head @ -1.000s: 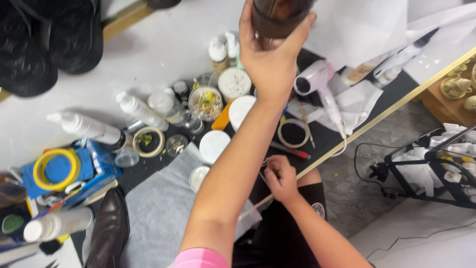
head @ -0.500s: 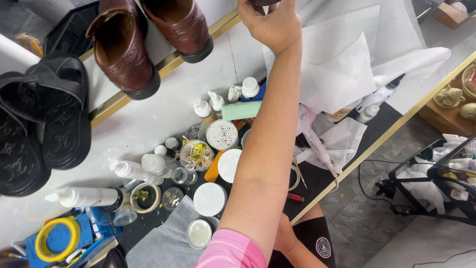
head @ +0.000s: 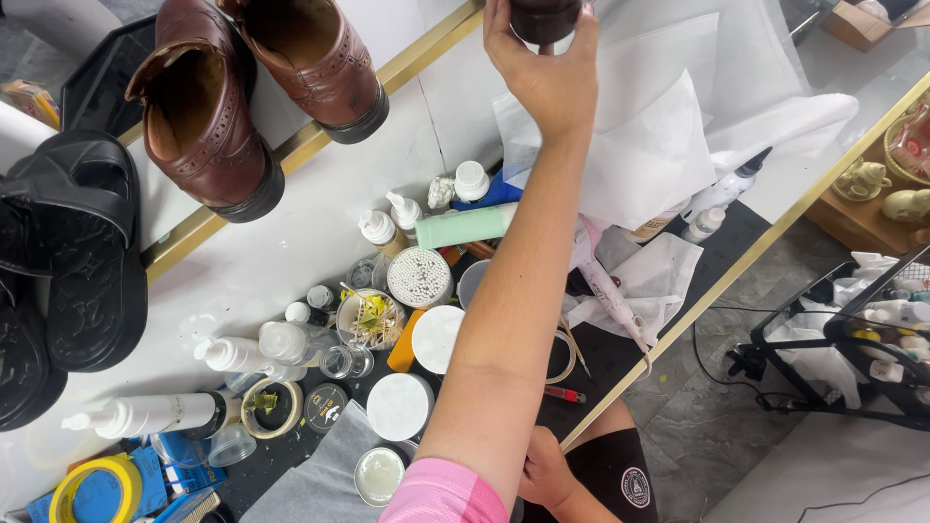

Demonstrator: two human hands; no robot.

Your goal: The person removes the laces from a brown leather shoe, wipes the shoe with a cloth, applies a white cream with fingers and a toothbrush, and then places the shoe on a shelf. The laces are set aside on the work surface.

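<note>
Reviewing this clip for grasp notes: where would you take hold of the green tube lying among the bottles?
Grip the green tube across its middle, coming from above. It lies flat on its side, its right end running under the left hand's forearm, with pump bottles crowding its left end.

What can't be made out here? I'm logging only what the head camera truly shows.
- Dark brown object in the left hand: cut off by the top edge; kind unclear.
- Right hand: fingers hidden behind the left forearm; any grip unreadable.
- Yellow tape roll: cut by the bottom edge.
</note>
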